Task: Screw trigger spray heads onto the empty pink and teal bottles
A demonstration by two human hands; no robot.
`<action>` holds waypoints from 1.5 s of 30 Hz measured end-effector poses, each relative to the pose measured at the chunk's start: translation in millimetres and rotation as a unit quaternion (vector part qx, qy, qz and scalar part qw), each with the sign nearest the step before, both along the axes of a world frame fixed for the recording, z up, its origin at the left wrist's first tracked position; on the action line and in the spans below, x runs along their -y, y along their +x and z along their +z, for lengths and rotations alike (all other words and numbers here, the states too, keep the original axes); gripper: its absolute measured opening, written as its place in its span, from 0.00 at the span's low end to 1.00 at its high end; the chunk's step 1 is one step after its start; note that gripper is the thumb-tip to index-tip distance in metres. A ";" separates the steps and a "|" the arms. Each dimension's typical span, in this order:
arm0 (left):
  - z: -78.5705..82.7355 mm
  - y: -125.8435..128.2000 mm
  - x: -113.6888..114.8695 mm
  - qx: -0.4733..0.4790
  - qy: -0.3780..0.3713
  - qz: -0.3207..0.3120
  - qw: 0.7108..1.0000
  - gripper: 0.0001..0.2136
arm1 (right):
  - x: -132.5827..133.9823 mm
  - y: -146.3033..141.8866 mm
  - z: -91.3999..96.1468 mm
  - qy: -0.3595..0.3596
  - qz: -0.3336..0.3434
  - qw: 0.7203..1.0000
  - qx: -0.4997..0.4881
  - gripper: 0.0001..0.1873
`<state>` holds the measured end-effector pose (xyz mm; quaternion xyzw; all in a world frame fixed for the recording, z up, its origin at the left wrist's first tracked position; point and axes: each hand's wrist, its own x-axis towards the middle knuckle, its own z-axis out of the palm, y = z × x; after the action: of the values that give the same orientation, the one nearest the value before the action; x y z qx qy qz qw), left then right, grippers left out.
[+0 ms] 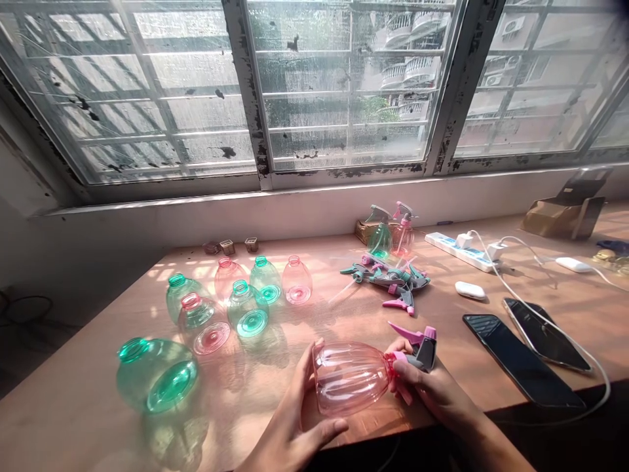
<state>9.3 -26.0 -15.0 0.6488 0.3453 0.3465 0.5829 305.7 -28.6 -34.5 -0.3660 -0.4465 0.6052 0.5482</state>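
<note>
We are holding a fluted, see-through pink plastic bottle [351, 379] sideways near the front edge of a pinkish-brown tabletop [83, 400]. Its wide base is facing our left hand [299, 410], and its narrow neck is pointing into our right hand [435, 383]. Our left fingers are curving around the base, with the thumb spreading along the bottle's near side; we cannot tell whether that thumb is pressing on it. Our right thumb and fingers are closing on the pink collar of a grey-and-pink plastic trigger spray head [426, 354], which is sitting at the bottle's neck, its pink trigger and nozzle sticking out beyond our fingertips. We cannot tell whether the bottle's underside is touching the tabletop.

Beyond our hands, a jumbled pile of grey, pink and teal plastic spray heads [396, 278] is lying. Two spray bottles, one see-through green [380, 240] and one see-through pink [403, 239], are standing behind it with heads on. To our left, four rounded green plastic bottles [248, 311] and three rounded pink plastic bottles [297, 283] are standing open-necked. Two black-screened phones [521, 360] are lying to our right.
</note>
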 end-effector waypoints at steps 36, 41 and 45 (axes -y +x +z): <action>14.8 3.2 2.6 0.000 -0.050 -0.001 0.999 0.50 | 1.9 -0.1 4.8 0.001 0.000 0.999 0.043 0.22; 10.4 4.7 1.6 0.010 -0.023 0.000 1.000 0.48 | 1.8 -0.1 6.8 0.013 -0.001 0.999 0.047 0.21; 2.0 2.6 0.2 0.010 -0.021 -0.006 1.000 0.50 | 2.4 0.0 6.4 0.001 -0.005 0.999 0.051 0.22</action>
<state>11.9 -26.2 -13.0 0.6355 0.3426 0.3418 0.6017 305.6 -31.0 -28.1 -0.3979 -0.4729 0.5826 0.5278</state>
